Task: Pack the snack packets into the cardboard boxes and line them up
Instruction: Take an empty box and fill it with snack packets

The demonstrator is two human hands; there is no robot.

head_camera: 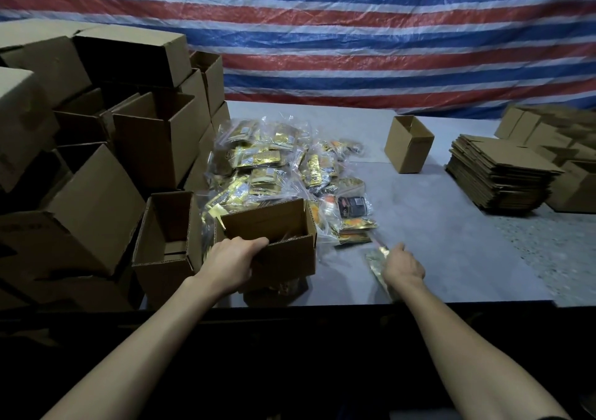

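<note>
The gold packet (377, 266) in hand lies low over the near part of the tabletop (435, 226), to the right of the box being filled. Its long axis runs roughly from the far left to the near right, towards the table's front edge. The right hand (403, 266) is seen from the back with its fingers curled down around the packet. The grip itself is hidden under the knuckles and a little blurred, but the packet is clearly in its hold.

The open box (283, 258) stands just to the left of that hand, its mouth facing up and slightly towards the person. The left hand (232, 260) grips the box's near rim, fingers hooked over the edge into the opening. Something glints low inside, too dark to name. The box seems to sit on a few packets at the table's edge, though I cannot tell this for certain.

The coming move looks like a short sweep leftward and up over the right wall of the box. The right hand is the nearer one for that, and the left hand steadies the box. The packet will probably need turning to go in along the box's length.

Behind the box spreads the heap of snack packets (274, 168), gold and clear wrapping tumbled together. Another open box (167, 232) touches the held box on its left, and behind that rises a stack of boxes (96, 129). Well apart to the right stand a lone box (409, 148) and a pile of flat cardboard (500, 171). A striped tarp (354, 48) hangs behind.
</note>
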